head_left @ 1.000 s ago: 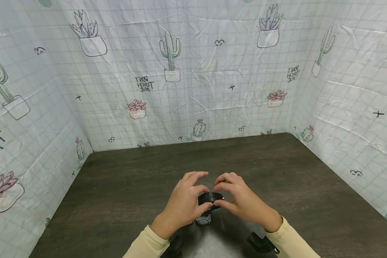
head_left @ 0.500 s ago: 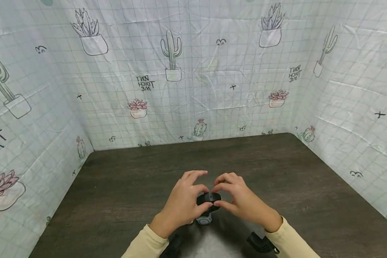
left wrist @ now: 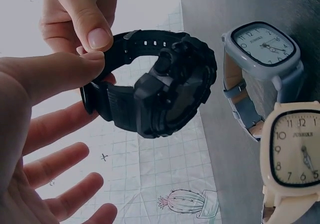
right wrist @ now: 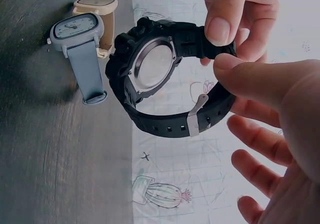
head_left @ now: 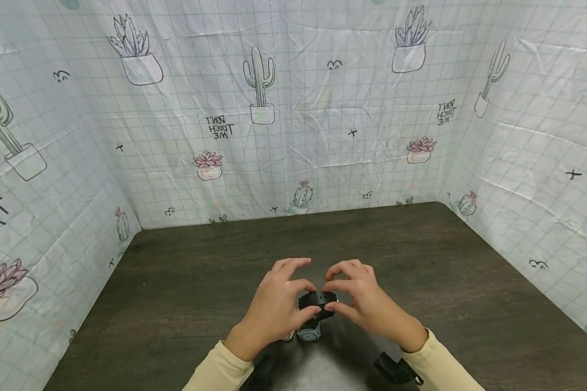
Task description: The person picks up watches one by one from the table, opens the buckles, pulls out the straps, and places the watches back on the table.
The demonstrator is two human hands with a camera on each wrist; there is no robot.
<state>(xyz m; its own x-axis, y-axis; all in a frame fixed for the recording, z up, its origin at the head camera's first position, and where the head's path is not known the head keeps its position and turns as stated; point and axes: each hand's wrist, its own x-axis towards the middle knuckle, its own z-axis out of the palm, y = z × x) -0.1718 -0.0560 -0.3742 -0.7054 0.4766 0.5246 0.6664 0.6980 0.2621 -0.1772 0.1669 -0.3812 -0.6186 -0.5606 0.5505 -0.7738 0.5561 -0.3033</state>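
Note:
A black wristwatch (head_left: 318,298) with a chunky round case hangs between both hands, its strap forming a loop. My left hand (head_left: 274,307) pinches the strap between thumb and index finger, the other fingers spread apart. From the other side my right hand (head_left: 364,300) pinches the strap close by, thumb tips nearly meeting. A silver buckle (right wrist: 196,115) shows on the strap in the right wrist view, along with the metal case back (right wrist: 153,63). The left wrist view shows the dark dial side (left wrist: 186,100) turned partly away.
On the dark wooden table (head_left: 200,271), a grey-blue square watch (left wrist: 265,49) and a cream square watch (left wrist: 296,154) stand on their straps just below the hands. Patterned cloth (head_left: 303,141) with cactus drawings walls the back and sides.
The black watch stays pinched in both hands and has tilted slightly. The left hand has shifted a little to the left, and more of the cream watch shows beside it.

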